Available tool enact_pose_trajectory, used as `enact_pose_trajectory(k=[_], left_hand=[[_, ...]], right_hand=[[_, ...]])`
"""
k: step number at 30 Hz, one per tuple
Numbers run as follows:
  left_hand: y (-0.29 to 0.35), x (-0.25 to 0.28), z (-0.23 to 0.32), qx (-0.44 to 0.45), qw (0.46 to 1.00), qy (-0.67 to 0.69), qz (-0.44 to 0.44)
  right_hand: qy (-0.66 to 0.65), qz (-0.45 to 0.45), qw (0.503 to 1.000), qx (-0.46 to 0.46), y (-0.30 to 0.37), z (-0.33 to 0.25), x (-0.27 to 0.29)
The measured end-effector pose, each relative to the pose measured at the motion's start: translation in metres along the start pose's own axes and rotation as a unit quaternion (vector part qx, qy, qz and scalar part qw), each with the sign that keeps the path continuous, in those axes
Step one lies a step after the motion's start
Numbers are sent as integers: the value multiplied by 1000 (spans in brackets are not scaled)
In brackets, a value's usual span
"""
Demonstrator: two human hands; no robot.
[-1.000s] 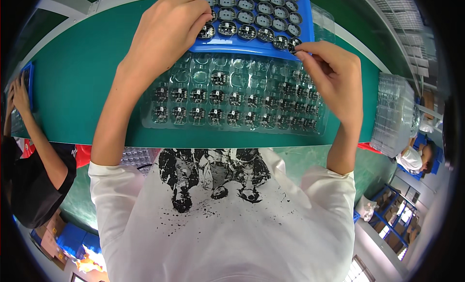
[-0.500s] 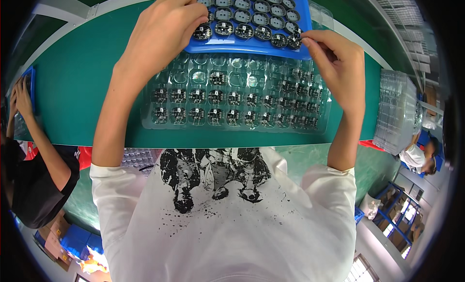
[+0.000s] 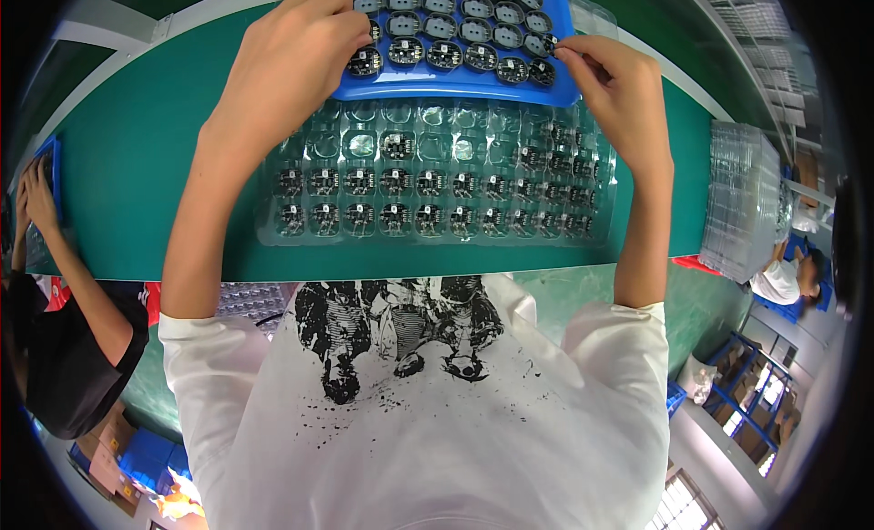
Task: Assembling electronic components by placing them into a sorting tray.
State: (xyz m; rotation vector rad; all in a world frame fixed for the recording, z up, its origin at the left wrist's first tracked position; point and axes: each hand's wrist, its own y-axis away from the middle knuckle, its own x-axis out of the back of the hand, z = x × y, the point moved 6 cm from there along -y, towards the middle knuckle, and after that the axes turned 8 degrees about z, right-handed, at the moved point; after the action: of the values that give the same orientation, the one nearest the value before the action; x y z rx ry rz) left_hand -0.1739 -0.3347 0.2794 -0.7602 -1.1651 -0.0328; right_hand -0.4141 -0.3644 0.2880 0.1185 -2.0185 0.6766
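A blue tray (image 3: 428, 86) holds rows of rounded grey housings (image 3: 439, 26). In its nearest row the housings carry small black circuit boards (image 3: 444, 55). My left hand (image 3: 296, 61) is closed in a pinch over the tray's left side, its fingertips at a circuit board (image 3: 374, 32) in the second row; the fingers partly cover that board. At the right end of the same row, my right hand (image 3: 619, 93) pinches another circuit board between thumb and forefinger, against a housing. Nearer me lies a clear plastic blister tray (image 3: 364, 240) with more boards in its pockets.
The green table (image 3: 137, 202) bends around both trays. Stacked clear trays (image 3: 742, 202) stand at its right end. At the far left, another person's hands (image 3: 38, 198) work at a blue tray (image 3: 56, 170). Blue shelving (image 3: 760, 375) is at the lower right.
My right hand has shifted from the right end of the nearest row to the second row; the board it was touching now sits in its housing. My left hand keeps its pinch.
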Motion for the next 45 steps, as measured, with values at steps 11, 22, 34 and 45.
enact_pose_trajectory(k=[11,22,34,45], left_hand=[[7,7,-23,111,977,183,-17],[39,34,-15,115,978,171,-9],[61,38,10,85,978,174,-72],[60,5,48,28,986,138,-89]], right_hand=[[47,-1,998,49,-7,-6,-15],[52,3,997,58,-6,-5,-18],[55,22,996,63,1,-10,-18],[-93,-94,990,56,42,-63,-3]])
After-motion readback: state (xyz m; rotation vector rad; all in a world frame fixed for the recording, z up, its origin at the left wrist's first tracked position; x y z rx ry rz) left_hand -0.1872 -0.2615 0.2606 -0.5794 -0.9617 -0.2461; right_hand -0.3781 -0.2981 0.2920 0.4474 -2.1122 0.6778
